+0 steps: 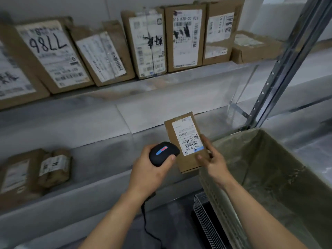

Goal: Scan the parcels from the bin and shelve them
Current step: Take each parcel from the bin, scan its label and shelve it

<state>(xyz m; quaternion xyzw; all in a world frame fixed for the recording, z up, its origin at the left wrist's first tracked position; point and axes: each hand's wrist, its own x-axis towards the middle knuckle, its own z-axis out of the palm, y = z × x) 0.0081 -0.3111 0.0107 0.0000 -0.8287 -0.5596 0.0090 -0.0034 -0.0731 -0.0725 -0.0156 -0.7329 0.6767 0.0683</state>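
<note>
Parcel (pixel 185 142) first: it's a flat brown box with a white label facing us, held up in front of the lower shelf (pixel 100 178) and just left of the bin (pixel 280 173).

Around it, we've got a whole row of boxes (pixel 150 42) standing on the upper shelf (pixel 161 83), labels out, packed side by side from the left edge almost to the metal upright (pixel 280 69). One near the left has "7786" scrawled upside down (pixel 48 56). At the right end a small box (pixel 255 47) lies flat. On the lower shelf, two wrapped parcels (pixel 32 173) sit at the far left. A wire rack (pixel 208 221) sits low beside the bin.

For room, the lower shelf is bare from those two parcels right across to the upright, and the bin's near corner sits right under our right forearm.

Hands: our left hand (pixel 152 169) is wrapped around a black scanner (pixel 162 153), thumb on its side, a red and blue light showing on top, cable (pixel 147 223) hanging down. The scanner's nose sits just beside the parcel's left edge. Our right hand (pixel 210 159) pinches the parcel at its lower right corner, thumb on the label side, fingers behind.
</note>
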